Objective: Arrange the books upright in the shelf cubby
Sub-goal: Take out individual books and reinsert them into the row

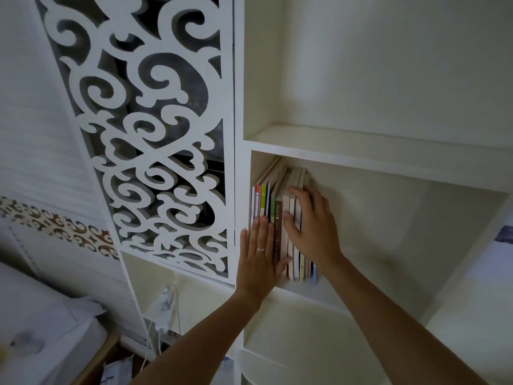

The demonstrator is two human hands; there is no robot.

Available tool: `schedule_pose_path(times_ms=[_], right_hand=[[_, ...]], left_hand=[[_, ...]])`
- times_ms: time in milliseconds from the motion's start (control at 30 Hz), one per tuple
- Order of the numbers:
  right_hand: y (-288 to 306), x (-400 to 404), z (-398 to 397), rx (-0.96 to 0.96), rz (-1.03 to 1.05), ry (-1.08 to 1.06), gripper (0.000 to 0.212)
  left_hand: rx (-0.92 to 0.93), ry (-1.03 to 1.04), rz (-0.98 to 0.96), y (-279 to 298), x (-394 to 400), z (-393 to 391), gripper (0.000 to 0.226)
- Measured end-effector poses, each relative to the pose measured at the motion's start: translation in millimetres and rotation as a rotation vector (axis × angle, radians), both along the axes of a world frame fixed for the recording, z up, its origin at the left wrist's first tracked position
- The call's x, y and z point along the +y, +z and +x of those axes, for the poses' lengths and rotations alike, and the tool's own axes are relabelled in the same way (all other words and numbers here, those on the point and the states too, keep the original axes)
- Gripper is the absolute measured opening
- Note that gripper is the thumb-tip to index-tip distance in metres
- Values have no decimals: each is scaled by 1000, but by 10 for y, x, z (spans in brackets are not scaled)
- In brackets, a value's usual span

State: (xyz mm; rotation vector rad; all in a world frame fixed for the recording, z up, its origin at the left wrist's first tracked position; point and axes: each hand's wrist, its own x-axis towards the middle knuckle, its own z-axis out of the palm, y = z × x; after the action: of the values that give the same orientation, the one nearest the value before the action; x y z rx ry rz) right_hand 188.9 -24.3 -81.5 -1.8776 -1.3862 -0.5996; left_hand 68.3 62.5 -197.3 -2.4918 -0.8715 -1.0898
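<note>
Books with thin spines in white, red, green, brown and cream (280,218) stand upright in a row at the left end of the white shelf cubby (388,218). The row touches the cubby's left wall, and its bottom edges sit near the front edge of the cubby floor. Their tops lean back a little toward the back wall.

The left hand (259,251) lies flat on the front of the left books, close to the cubby's left edge. Its fingers are straight and pressed close together, and one finger wears a thin silver ring (261,248). The thumb sticks out to the right across the brown spine.

The right hand (311,220) is on the right end of the row. Its fingers curl over the last cream books, and the thumb presses on the spines in front, so it grips that side.

To the right of the books, most of the cubby is open room, all the way to the right wall. The white shelf above (361,140) is bare where it shows.

Left of the cubby hangs a white carved panel with swirly cut-outs (150,129). Below it a white plug and cord (163,309) hang down.
</note>
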Motion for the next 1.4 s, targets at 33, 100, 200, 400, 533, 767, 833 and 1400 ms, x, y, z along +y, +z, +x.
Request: schedule_pose_path(times_ms=[33, 100, 200, 400, 533, 767, 833, 1400], right_hand=[[-2, 0, -3, 1, 0, 0, 51], [1, 0, -1, 8, -5, 2, 51], [9, -9, -3, 19, -3, 7, 52], [28, -19, -26, 35, 3, 20, 53], [37, -42, 0, 27, -22, 19, 57], [78, -51, 56, 21, -41, 7, 61], [62, -48, 48, 0, -38, 5, 62], [96, -344, 279, 172, -53, 218, 68]], left_hand=[[6, 9, 1, -5, 4, 2, 92], [24, 24, 6, -7, 21, 8, 94], [19, 7, 28, 9, 5, 0, 92], [-201, -98, 87, 107, -65, -23, 64], [-315, -122, 29, 308, -31, 7, 57], [-252, -65, -49, 779, -5, -13, 82], [-256, -71, -76, 813, 1, -2, 83], [-385, -377, -144, 1066, -305, 276, 38]])
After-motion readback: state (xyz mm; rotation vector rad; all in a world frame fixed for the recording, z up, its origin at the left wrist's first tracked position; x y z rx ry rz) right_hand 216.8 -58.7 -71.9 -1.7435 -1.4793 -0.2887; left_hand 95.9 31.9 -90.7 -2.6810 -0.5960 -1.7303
